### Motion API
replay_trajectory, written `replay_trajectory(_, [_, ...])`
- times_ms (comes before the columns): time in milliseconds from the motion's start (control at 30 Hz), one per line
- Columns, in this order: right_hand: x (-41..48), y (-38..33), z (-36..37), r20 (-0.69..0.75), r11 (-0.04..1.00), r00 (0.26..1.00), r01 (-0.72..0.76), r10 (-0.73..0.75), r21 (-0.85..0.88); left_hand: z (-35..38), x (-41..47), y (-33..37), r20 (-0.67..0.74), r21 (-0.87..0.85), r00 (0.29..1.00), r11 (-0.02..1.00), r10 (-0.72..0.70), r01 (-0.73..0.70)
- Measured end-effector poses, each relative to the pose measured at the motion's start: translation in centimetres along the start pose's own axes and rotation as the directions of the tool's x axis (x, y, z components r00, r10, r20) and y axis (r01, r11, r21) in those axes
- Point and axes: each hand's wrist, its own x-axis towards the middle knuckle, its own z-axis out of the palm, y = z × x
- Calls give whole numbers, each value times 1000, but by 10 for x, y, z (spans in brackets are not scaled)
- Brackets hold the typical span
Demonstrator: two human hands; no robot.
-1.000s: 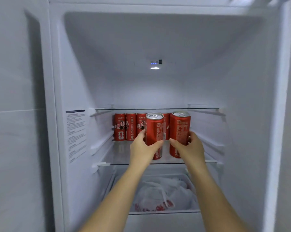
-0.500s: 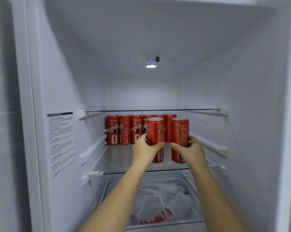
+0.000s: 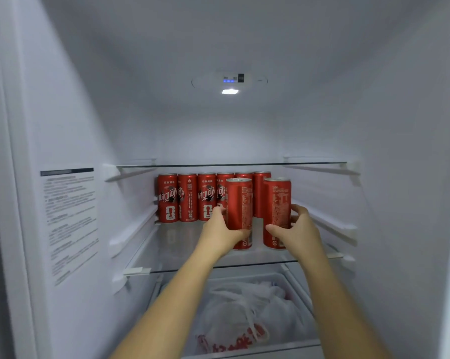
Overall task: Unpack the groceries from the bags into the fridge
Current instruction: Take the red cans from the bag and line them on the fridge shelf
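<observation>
I look into an open white fridge. My left hand (image 3: 220,233) grips a tall red soda can (image 3: 239,203) upright over the glass shelf (image 3: 182,257). My right hand (image 3: 296,229) grips a second red can (image 3: 277,203) just to its right. Both cans stand on or just above the shelf; contact is unclear. Behind them a row of several red cans (image 3: 187,196) lines the back of the same shelf.
A second glass shelf (image 3: 231,165) sits just above the cans' tops. Below, a clear drawer (image 3: 291,279) holds a white plastic bag with red print (image 3: 242,314). A label sticker (image 3: 69,224) is on the left wall. A lamp (image 3: 230,91) glows at the back.
Both hands have carried their cans deeper into the fridge, closer to the back row, and the view has moved nearer to the shelf.
</observation>
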Motion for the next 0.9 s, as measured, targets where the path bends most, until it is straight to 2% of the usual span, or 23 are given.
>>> replay_trajectory(233, [42,5,18,-55,986,995,-92,85,-142,18,40,8,16,223,1000,975,-1,-3])
replay_trajectory(367, [69,4,23,-52,936,991,-131,120,-326,31,70,8,20,336,999,941,-35,26])
replay_trajectory(533, [101,3,30,-64,749,984,-168,166,-641,47,98,6,-39,351,999,935,-36,48])
replay_trajectory(633, [109,10,37,-7,586,997,-52,79,-809,53,106,-2,-74,314,997,949,-8,31])
replay_trajectory(733, [112,16,40,41,469,999,27,19,-883,56,112,-10,-81,283,997,959,17,7])
replay_trajectory(900, [118,25,43,65,374,997,72,-30,-925,61,113,-16,-112,294,992,956,53,-18])
